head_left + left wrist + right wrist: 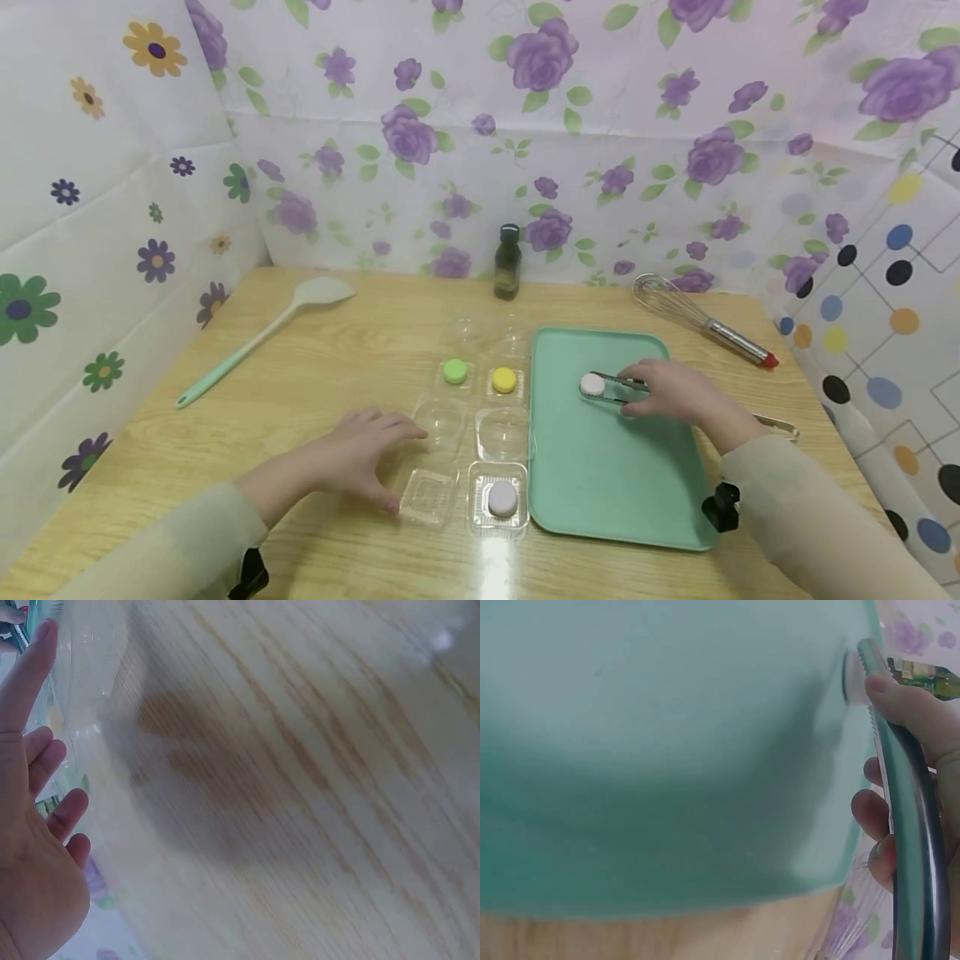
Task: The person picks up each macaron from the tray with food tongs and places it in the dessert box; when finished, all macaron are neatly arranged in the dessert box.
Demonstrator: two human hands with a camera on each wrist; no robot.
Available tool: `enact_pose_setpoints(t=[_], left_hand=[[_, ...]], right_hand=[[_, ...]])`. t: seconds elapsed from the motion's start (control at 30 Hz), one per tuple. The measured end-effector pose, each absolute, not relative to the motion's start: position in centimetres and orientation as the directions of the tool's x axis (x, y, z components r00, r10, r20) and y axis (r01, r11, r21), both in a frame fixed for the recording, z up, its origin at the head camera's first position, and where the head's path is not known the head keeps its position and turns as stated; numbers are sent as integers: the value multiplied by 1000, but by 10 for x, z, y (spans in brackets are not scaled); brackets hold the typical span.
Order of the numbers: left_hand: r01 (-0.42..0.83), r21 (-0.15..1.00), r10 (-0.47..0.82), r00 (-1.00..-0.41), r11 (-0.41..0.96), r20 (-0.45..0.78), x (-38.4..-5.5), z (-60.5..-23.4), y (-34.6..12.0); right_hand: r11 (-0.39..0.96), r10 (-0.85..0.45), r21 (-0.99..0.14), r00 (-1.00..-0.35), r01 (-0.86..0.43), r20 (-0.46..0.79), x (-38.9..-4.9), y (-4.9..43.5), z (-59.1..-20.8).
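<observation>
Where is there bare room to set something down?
Bare wood lies between the mint spatula and the clear plastic boxes, beyond the left hand; the green tray is free on its near side. Crowded: among the boxes and around the right hand, tongs and white macaron.

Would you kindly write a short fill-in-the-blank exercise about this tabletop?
The right hand holds tongs with a disc coloured ____ between their tips.
In the head view, the green tray lies to the ____ of the clear containers.
The back disc beside the green disc is ____.
The whisk has a handle tip coloured ____.
Missing words: white; right; yellow; red.
</observation>
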State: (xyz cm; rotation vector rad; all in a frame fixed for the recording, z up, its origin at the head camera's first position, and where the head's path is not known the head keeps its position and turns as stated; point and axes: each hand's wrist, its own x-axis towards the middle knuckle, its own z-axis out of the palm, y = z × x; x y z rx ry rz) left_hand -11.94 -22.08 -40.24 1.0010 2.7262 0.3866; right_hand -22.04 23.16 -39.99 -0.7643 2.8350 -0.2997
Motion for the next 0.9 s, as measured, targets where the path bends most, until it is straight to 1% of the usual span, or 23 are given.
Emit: enact_pose_setpoints(t=[0.1,0.3,0.57,0.63,0.73,0.9], left_hand=[[602,311,658,-743,736,-120,-118,-404,-221],[599,305,656,-742,740,-136,-116,-405,-222],[611,309,669,-731,729,-133,-116,-406,-223],[613,308,671,-729,727,-135,-115,-405,-222],[614,306,672,-727,728,-138,-115,-404,-222],[614,304,672,-727,729,-143,-114,-403,-221]], right_hand=[[847,-515,-234,-847,-478,-133,-220,232,-402],[837,-515,-282,-849,-468,-120,-221,232,-402],[804,-555,-310,-827,-508,-86,-220,221,-395],[788,-576,-313,-814,-530,-71,-219,214,-393],[747,-627,-310,-778,-588,-35,-214,200,-389],[658,-715,-317,-699,-683,22,-200,169,-381]])
